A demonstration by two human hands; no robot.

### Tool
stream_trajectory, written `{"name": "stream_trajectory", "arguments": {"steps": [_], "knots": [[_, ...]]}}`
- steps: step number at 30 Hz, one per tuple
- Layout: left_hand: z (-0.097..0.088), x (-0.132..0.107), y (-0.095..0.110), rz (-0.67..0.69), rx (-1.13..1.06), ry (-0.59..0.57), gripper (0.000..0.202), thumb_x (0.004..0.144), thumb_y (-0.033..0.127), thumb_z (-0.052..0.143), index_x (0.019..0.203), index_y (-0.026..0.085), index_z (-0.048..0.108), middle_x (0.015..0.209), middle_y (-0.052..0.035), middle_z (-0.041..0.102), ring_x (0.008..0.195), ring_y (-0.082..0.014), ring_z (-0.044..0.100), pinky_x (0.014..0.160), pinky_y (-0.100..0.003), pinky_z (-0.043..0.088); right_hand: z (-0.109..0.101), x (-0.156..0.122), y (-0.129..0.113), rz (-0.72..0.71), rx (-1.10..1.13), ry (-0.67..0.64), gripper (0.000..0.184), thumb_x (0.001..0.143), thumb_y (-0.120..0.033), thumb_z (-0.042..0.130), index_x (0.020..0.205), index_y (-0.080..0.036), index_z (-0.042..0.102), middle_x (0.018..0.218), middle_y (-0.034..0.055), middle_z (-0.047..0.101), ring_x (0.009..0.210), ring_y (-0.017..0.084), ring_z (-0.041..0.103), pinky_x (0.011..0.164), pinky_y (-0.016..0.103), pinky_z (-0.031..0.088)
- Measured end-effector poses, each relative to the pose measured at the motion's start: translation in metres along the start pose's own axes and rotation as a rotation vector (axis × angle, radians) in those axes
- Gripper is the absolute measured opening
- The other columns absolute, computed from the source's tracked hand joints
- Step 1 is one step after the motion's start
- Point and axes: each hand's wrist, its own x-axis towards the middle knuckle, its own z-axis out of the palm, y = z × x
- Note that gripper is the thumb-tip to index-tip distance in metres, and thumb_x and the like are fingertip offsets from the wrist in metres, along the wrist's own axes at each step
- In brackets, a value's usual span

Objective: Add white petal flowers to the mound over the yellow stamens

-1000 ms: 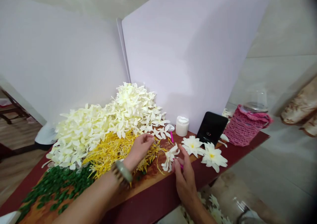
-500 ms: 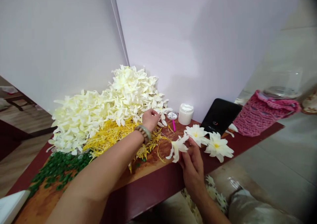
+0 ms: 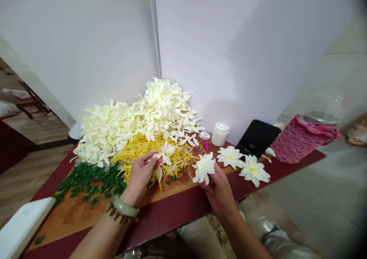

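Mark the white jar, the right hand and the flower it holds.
White jar (image 3: pixel 220 134): head view, on its side.
Right hand (image 3: pixel 220 190): head view, middle of the hand.
White flower (image 3: pixel 203 168): head view, on its central petals.

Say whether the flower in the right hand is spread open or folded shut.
Spread open: the white petals of the flower fan outward above the fingers of the right hand, none folded closed.

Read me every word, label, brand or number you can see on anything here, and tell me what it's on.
Nothing can be read. The black device and the white jar show no legible text; the white pad at lower left has a faint mark, too blurred to read.
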Motion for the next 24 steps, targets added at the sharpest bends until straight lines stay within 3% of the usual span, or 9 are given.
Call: {"name": "stream_trajectory", "arguments": {"steps": [5,12,19,24], "knots": [[0.0,-0.01,-0.002,-0.018,-0.071,0.003,0.027,0.059,0.022,0.069,0.082,0.009,0.066,0.07,-0.0064,0.069,0.066,-0.0138,0.063,0.066,-0.024,0.049,0.019,-0.008,0.005,-0.05,-0.231,-0.06,0.036,0.077,-0.037,0.046,0.109,-0.024,0.053,0.08,0.0043,0.06,0.055,0.013,0.05,0.042,0.02,0.034],[-0.002,-0.012,-0.007,-0.044,-0.144,0.003,0.025,0.059,0.021,0.068,0.081,0.01,0.068,0.066,-0.006,0.069,0.064,-0.0133,0.063,0.062,-0.023,0.048,0.041,-0.012,0.007,0.107,-0.081,-0.054,0.034,0.072,-0.032,0.057,0.105,-0.026,0.051,0.075,-0.0022,0.053,0.055,0.008,0.043,0.049,0.016,0.035],[-0.006,-0.011,-0.01,-0.044,-0.173,0.002,0.025,0.06,0.021,0.068,0.082,0.011,0.068,0.069,-0.0058,0.07,0.063,-0.013,0.062,0.063,-0.024,0.048,0.053,-0.013,0.009,0.121,-0.094,0.013,0.034,0.07,-0.028,0.057,0.103,-0.022,0.052,0.058,-0.005,0.045,0.046,0.007,0.035,0.043,0.016,0.029],[-0.007,-0.012,-0.009,-0.052,-0.191,0.0,0.025,0.06,0.023,0.068,0.082,0.011,0.068,0.069,-0.0055,0.069,0.064,-0.013,0.063,0.061,-0.023,0.047,0.053,-0.009,0.011,0.152,-0.097,-0.012,0.033,0.069,-0.029,0.057,0.101,-0.021,0.052,0.056,-0.006,0.045,0.043,0.006,0.034,0.041,0.015,0.026]]}}
